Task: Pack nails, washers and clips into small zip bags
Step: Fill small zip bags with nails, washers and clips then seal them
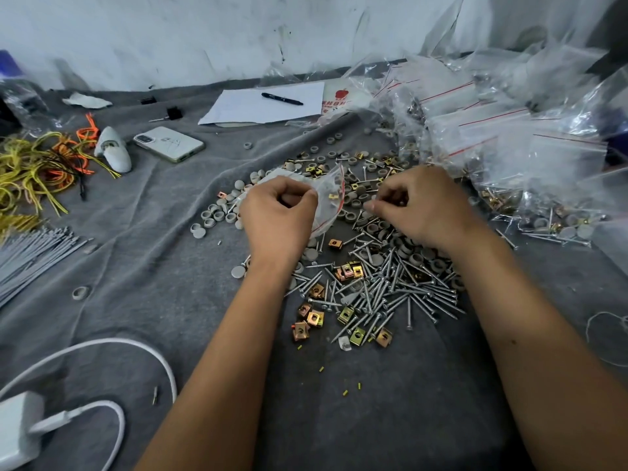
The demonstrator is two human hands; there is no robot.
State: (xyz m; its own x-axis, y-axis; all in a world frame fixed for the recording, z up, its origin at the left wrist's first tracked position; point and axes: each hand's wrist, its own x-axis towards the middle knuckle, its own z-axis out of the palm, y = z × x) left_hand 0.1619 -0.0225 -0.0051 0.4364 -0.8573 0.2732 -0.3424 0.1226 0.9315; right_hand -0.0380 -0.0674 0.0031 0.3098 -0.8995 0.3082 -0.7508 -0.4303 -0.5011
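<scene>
My left hand (277, 217) grips a small clear zip bag (328, 195) with a red strip, its mouth turned toward the right. A few small parts show inside it. My right hand (421, 207) hovers just right of the bag with curled fingers that pinch small grey parts, too small to name. Below both hands a loose pile of silver nails (390, 294), gold metal clips (314, 317) and grey round washers (217, 212) lies spread on the grey cloth (142, 260).
Filled and empty zip bags (509, 130) are heaped at the right and back. A phone (169, 143), paper with a pen (282, 98), yellow and orange ties (44, 164), grey cable ties (34, 256) and a white charger with cable (20, 426) lie to the left.
</scene>
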